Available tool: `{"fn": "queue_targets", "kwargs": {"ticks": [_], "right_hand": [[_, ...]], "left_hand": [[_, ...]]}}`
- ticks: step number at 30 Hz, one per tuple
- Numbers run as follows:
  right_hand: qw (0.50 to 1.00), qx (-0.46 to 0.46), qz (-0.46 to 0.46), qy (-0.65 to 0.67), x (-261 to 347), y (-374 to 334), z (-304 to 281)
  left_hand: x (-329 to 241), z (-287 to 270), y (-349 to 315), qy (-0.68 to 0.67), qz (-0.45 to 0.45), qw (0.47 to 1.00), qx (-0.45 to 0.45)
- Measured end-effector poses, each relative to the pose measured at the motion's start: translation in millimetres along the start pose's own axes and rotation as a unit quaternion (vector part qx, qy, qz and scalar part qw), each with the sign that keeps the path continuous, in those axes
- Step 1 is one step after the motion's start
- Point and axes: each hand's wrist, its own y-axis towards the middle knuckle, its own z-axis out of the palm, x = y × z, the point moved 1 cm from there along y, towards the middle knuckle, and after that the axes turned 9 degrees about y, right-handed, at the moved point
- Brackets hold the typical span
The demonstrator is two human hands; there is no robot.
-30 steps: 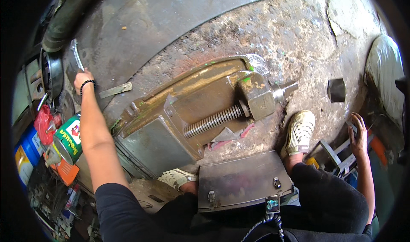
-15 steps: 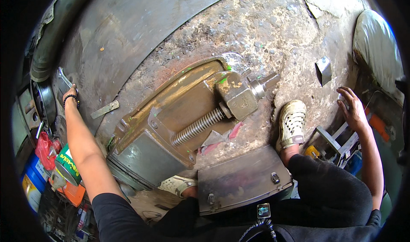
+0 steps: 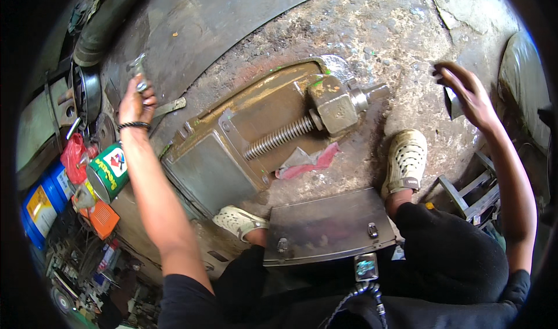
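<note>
A shiny metal wrench [image 3: 138,67] sticks up out of my left hand [image 3: 135,103], whose fingers are wrapped round it. That hand is raised at the left, with a flat metal strip [image 3: 170,107] just beyond it. Between my arms lies a big brown and grey machine vise [image 3: 244,126], its threaded screw [image 3: 279,138] exposed and its square shaft end pointing right. My right hand [image 3: 469,96] hangs open at the right, its fingers stretched out and holding nothing. Below it in the picture, partly hidden, is a small dark metal piece [image 3: 454,103] on the floor.
A metal box [image 3: 328,221] with latches stands between my legs. A pink and grey rag [image 3: 307,160] lies beside the vise. Green [image 3: 108,175] and blue [image 3: 47,204] cans stand at the left. A metal frame [image 3: 471,192] is at the right, a large sheet [image 3: 232,15] farther off.
My left hand has lifted the wrench off the metal sheet and brought it right, nearer the vise. My right hand has moved forward, over the small metal piece. The view has shifted slightly.
</note>
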Motion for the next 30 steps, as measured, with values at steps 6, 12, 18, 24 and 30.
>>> {"fn": "queue_targets", "kwargs": {"ticks": [6,12,18,24,30], "right_hand": [[0.881,0.23,-0.013,0.414,75,9,84],[0.915,0.108,0.159,0.356,59,-17,55],[0.855,0.189,-0.065,-0.478,84,-13,-3],[0.748,0.239,-0.072,-0.615,154,51,49],[0.543,0.415,-0.042,-0.729,183,114,127]], "left_hand": [[85,212,-220,-0.086,0.098,0.955,0.265],[105,302,-322,0.294,0.231,0.869,0.325],[133,218,-261,0.32,0.405,0.853,-0.074],[156,220,-191,0.484,0.416,0.726,-0.255],[162,221,-190,0.511,0.403,0.718,-0.248]]}}
